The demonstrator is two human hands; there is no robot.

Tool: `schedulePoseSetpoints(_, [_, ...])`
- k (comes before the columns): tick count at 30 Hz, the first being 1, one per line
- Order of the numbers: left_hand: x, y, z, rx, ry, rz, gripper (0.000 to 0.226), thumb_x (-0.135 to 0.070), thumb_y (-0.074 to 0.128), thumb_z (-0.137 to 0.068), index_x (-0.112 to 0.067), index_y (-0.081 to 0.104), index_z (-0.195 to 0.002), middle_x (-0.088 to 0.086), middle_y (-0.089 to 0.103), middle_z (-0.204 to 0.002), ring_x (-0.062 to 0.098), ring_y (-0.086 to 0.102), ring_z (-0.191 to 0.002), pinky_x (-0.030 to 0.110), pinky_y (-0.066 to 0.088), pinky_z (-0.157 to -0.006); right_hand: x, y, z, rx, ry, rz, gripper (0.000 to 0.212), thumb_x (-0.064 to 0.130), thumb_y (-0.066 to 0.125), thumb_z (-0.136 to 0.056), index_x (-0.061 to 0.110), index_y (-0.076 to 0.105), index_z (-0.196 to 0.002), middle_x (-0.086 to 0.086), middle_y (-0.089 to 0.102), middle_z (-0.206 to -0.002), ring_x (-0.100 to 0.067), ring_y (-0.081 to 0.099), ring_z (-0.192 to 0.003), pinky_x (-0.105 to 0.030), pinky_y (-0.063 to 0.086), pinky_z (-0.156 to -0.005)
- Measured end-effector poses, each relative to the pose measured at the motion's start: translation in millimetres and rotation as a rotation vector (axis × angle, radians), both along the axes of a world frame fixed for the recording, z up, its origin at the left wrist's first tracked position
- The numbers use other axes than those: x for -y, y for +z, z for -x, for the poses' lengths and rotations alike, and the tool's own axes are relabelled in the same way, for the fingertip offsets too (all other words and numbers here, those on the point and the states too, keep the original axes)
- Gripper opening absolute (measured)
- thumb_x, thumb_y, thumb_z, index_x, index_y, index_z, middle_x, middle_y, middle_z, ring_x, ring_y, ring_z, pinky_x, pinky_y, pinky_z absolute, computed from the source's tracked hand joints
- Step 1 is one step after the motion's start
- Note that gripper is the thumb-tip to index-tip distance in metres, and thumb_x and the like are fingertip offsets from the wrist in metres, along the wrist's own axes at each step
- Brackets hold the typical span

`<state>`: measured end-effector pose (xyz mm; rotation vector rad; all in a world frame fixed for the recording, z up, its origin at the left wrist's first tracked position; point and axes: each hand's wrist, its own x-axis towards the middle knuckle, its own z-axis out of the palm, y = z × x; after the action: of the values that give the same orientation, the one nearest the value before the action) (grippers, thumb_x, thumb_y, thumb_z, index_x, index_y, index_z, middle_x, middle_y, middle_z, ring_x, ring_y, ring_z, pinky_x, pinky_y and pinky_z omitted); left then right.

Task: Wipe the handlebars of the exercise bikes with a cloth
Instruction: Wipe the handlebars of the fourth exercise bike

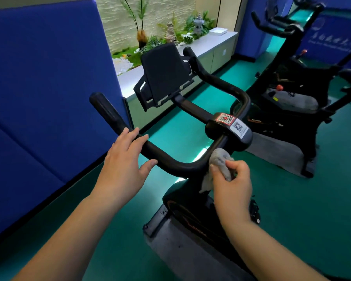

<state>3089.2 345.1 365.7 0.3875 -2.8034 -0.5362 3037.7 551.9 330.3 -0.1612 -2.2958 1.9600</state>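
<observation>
two hands on the near exercise bike [193, 216]. left hand [124, 161] lies flat on the left arm of the black handlebar [164, 157], fingers straight across the top, thumb touching the bar's near side, nothing held. right hand [230, 179] has its grip closed round a bunched grey cloth [219, 161], pinched between thumb and curled fingers; cloth presses against the bar just below the centre clamp [229, 130] with its two qr stickers. loose end of cloth hangs down under the hand. tablet holder [164, 76] stands above the clamp. second bike [288, 94] sits well apart to the right on the green floor [302, 209]. blue padded wall [43, 88] on the left.
</observation>
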Motion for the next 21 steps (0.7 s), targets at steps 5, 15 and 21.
schedulePoseSetpoints(5, [-1.6,2.9,-1.8,0.017,0.016,-0.011,0.066,-0.047,0.056,-0.088,-0.029,0.031,-0.147,-0.013,0.016,-0.157,0.008,0.002,-0.146,0.044,0.015,-0.118,9.8,-3.2,-18.1,0.091,0.014,0.110,0.019,0.020,0.066,-0.087,0.027,0.050,-0.092,-0.002,0.057,-0.105,-0.012,0.058,-0.093,-0.025,0.050,-0.079])
schedulePoseSetpoints(15, [3.8,2.9,-4.5,0.010,-0.010,0.026,0.066,-0.050,0.055,-0.087,-0.031,0.033,-0.145,-0.013,0.020,-0.156,0.009,0.007,-0.146,0.048,0.017,-0.117,17.1,-4.9,-42.9,0.124,0.052,0.145,0.017,0.017,0.066,-0.087,0.022,0.050,-0.091,0.005,0.059,-0.093,-0.003,0.059,-0.083,-0.022,0.052,-0.073])
schedulePoseSetpoints(21, [30.5,0.7,0.9,-0.068,-0.194,0.102,0.062,-0.051,0.055,-0.084,-0.022,0.047,-0.138,-0.003,0.040,-0.144,0.019,0.024,-0.141,0.048,0.026,-0.114,26.1,-7.1,-22.4,0.125,-0.224,0.189,0.013,0.021,0.060,-0.091,0.026,0.048,-0.093,0.003,0.058,-0.091,-0.011,0.058,-0.081,-0.024,0.046,-0.067])
